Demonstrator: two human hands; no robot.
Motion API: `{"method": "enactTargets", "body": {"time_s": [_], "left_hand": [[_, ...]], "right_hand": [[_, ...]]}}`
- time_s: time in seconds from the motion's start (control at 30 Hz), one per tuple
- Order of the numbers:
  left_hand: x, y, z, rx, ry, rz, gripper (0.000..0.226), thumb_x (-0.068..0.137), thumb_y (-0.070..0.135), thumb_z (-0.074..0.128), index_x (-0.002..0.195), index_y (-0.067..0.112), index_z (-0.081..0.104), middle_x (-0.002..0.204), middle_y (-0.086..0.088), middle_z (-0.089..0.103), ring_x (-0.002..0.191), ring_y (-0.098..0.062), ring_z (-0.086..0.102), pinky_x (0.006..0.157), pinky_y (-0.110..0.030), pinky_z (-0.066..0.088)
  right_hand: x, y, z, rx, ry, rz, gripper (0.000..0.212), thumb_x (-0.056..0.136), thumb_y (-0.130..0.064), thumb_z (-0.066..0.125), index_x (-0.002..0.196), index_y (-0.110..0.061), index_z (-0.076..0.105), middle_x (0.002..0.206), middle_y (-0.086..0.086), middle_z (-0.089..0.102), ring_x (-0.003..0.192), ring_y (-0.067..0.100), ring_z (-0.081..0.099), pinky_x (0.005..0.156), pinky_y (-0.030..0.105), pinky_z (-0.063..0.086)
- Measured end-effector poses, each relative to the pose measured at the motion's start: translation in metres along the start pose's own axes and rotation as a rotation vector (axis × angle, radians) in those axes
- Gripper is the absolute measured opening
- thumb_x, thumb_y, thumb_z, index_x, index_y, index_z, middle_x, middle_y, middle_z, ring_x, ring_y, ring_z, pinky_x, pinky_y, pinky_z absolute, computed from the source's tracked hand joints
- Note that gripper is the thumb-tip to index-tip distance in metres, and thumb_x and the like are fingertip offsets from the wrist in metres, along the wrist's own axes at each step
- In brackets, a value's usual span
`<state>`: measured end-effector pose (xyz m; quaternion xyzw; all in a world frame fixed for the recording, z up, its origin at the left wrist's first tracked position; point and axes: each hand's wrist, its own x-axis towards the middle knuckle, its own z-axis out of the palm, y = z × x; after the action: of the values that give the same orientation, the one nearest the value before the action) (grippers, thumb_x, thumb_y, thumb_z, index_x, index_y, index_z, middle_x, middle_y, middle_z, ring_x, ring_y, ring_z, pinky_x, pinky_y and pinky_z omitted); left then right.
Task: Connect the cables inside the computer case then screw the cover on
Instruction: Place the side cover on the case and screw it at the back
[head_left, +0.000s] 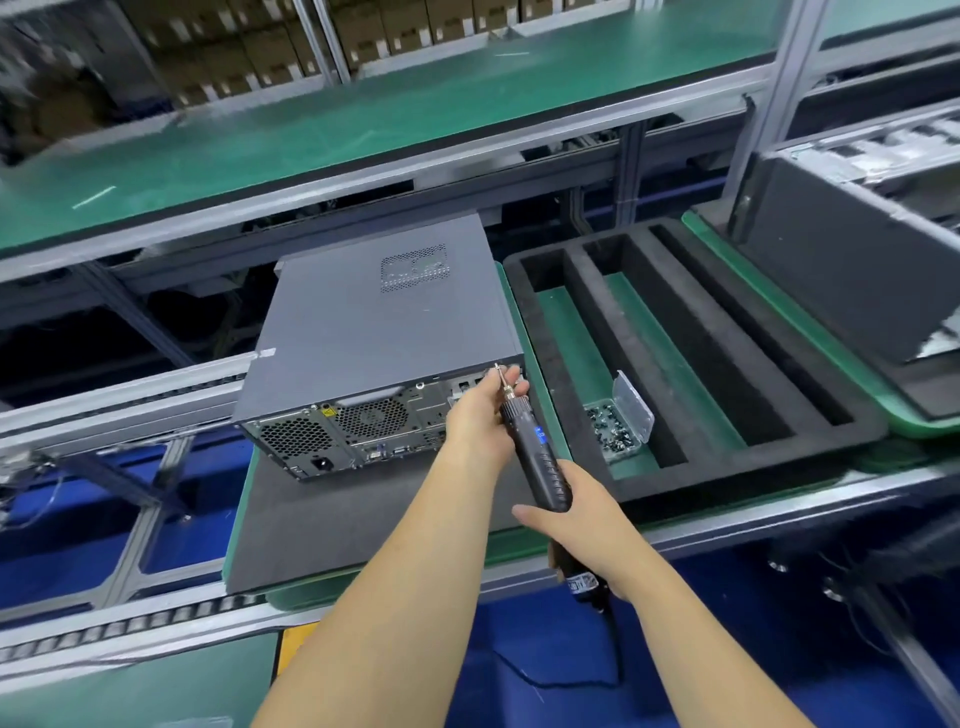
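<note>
Holding the electric screwdriver (540, 462) with both hands here. Our right hand (587, 525) is wrapped around the fat rear end of the body, down at about 5 o'clock from the case, arm stretched out and angled up toward the work. Our left hand (480, 415) reaches in from 6 o'clock and pinches the front of the tool just behind the bit, fingertips right up by the tip. That looks like a steadying grip, so the bit doesn't skate off the screw while the back hand pushes and drives.

The tip sits at the top right corner of the computer case (379, 338) rear panel, right where the grey cover (374, 312) meets the back. Cover's already on, so we'd guess cabling is done and we're on the screws now. Can't tell if a screw is actually on the bit, too small.

The case lies on a dark mat (332, 525) on the surface. At 3 o'clock there's a black foam tray (691, 364), with a little clear screw box (618, 421) open in one slot, close enough for a quick grab.
</note>
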<state>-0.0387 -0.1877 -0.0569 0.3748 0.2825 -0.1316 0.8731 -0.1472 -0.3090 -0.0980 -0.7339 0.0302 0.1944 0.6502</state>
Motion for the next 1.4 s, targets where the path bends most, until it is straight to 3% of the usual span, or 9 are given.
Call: {"method": "enactTargets", "body": {"time_s": [0.17, 0.33, 0.43, 0.5, 0.57, 0.67, 0.73, 0.8, 1.4], "left_hand": [[0.006, 0.002, 0.004, 0.033, 0.005, -0.013, 0.015, 0.102, 0.019, 0.052, 0.101, 0.006, 0.060, 0.084, 0.000, 0.067, 0.069, -0.017, 0.057, 0.075, -0.029, 0.041], [0.008, 0.002, 0.002, 0.040, 0.006, 0.001, 0.013, 0.101, 0.018, 0.055, 0.098, 0.008, 0.061, 0.081, -0.002, 0.071, 0.071, -0.019, 0.062, 0.089, -0.033, 0.045], [0.000, 0.009, 0.006, 0.229, 0.097, 0.067, 0.009, 0.097, 0.014, 0.059, 0.096, 0.006, 0.064, 0.084, -0.009, 0.073, 0.074, -0.024, 0.066, 0.090, -0.037, 0.050], [-0.006, 0.017, 0.006, 0.597, 0.239, 0.254, 0.010, 0.087, 0.010, 0.058, 0.084, 0.009, 0.067, 0.075, -0.012, 0.072, 0.065, -0.027, 0.061, 0.070, -0.036, 0.051], [-0.008, 0.032, -0.001, 1.143, 0.458, 0.630, 0.021, 0.080, 0.018, 0.049, 0.060, 0.017, 0.053, 0.055, -0.003, 0.056, 0.053, -0.025, 0.047, 0.054, -0.028, 0.039], [-0.002, 0.063, -0.004, 1.623, 0.560, 1.087, 0.024, 0.090, 0.031, 0.042, 0.081, 0.020, 0.061, 0.089, -0.004, 0.066, 0.083, -0.027, 0.055, 0.068, -0.035, 0.041], [0.016, 0.077, -0.009, 1.841, 0.454, 0.874, 0.046, 0.101, 0.043, 0.032, 0.137, 0.022, 0.051, 0.147, -0.006, 0.047, 0.136, -0.030, 0.038, 0.108, -0.046, 0.031], [0.030, 0.080, -0.019, 1.984, 0.385, 0.611, 0.058, 0.103, 0.048, 0.017, 0.157, 0.026, 0.018, 0.166, -0.002, 0.010, 0.152, -0.028, 0.005, 0.122, -0.049, 0.007], [0.037, 0.076, -0.026, 2.086, 0.364, 0.614, 0.058, 0.104, 0.043, 0.008, 0.159, 0.026, 0.006, 0.167, -0.003, -0.001, 0.153, -0.025, -0.002, 0.122, -0.049, 0.001]], "right_hand": [[0.001, -0.001, -0.002, 0.025, 0.011, 0.025, 0.034, 0.078, -0.040, 0.079, 0.103, -0.039, 0.055, 0.095, 0.013, 0.064, 0.051, 0.021, 0.061, 0.049, 0.035, 0.056], [-0.002, -0.005, -0.001, 0.049, 0.007, 0.039, 0.035, 0.079, -0.039, 0.079, 0.104, -0.038, 0.055, 0.097, 0.014, 0.065, 0.051, 0.022, 0.061, 0.048, 0.034, 0.055], [-0.003, -0.009, 0.005, 0.098, 0.012, 0.050, 0.035, 0.079, -0.039, 0.080, 0.104, -0.030, 0.057, 0.101, 0.021, 0.063, 0.051, 0.024, 0.058, 0.048, 0.035, 0.055], [-0.005, -0.013, 0.008, 0.129, 0.019, 0.078, 0.037, 0.079, -0.038, 0.080, 0.105, -0.026, 0.057, 0.103, 0.024, 0.062, 0.050, 0.024, 0.058, 0.047, 0.035, 0.054], [-0.006, -0.018, 0.011, 0.156, 0.021, 0.110, 0.037, 0.080, -0.037, 0.079, 0.105, -0.025, 0.057, 0.098, 0.022, 0.060, 0.051, 0.022, 0.058, 0.048, 0.034, 0.054], [-0.009, -0.029, 0.018, 0.219, 0.009, 0.137, 0.035, 0.082, -0.035, 0.079, 0.105, -0.019, 0.057, 0.090, 0.012, 0.058, 0.052, 0.021, 0.058, 0.050, 0.032, 0.053], [-0.011, -0.038, 0.023, 0.257, 0.008, 0.160, 0.034, 0.084, -0.032, 0.078, 0.103, -0.015, 0.055, 0.088, 0.012, 0.057, 0.051, 0.021, 0.058, 0.049, 0.031, 0.053], [-0.012, -0.048, 0.026, 0.291, 0.012, 0.183, 0.034, 0.086, -0.030, 0.078, 0.102, -0.013, 0.055, 0.087, 0.014, 0.058, 0.047, 0.021, 0.058, 0.048, 0.031, 0.052], [-0.016, -0.064, 0.033, 0.311, 0.042, 0.217, 0.035, 0.092, -0.031, 0.073, 0.108, -0.008, 0.053, 0.077, 0.009, 0.057, 0.045, 0.020, 0.056, 0.047, 0.034, 0.052]]}}
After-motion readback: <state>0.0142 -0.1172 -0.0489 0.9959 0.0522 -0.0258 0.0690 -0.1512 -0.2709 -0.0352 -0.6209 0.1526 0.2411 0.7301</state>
